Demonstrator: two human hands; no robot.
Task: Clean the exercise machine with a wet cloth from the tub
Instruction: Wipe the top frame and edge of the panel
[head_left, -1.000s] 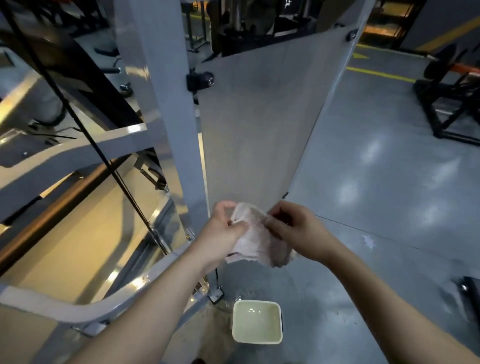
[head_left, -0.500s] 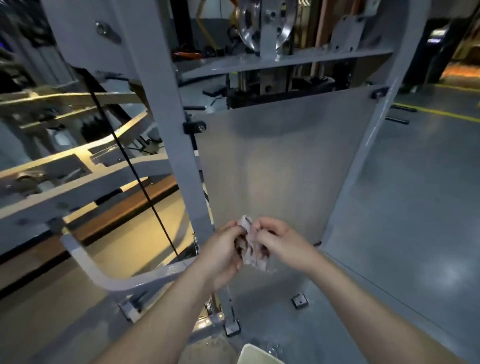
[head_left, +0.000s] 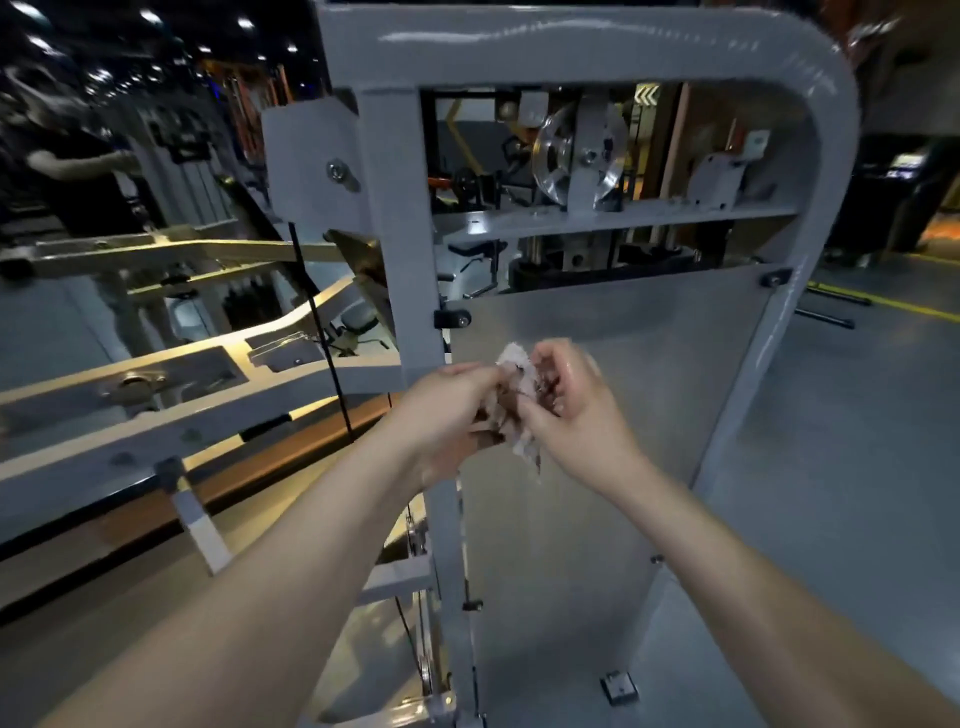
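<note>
Far left, the machine's grey arm (head_left: 171, 395) runs in to the upright post (head_left: 405, 249); in front of it the left hand (head_left: 447, 410), fingers curled, pinches one side of the cloth (head_left: 517, 366); the right hand (head_left: 576, 410) grips the other side, fingers bent round it; the cloth is bunched between them, held just off the grey panel (head_left: 597, 545); tub out of shot. Looks like readying the cloth; next move needs it pressed flat on the metal to wipe.
</note>
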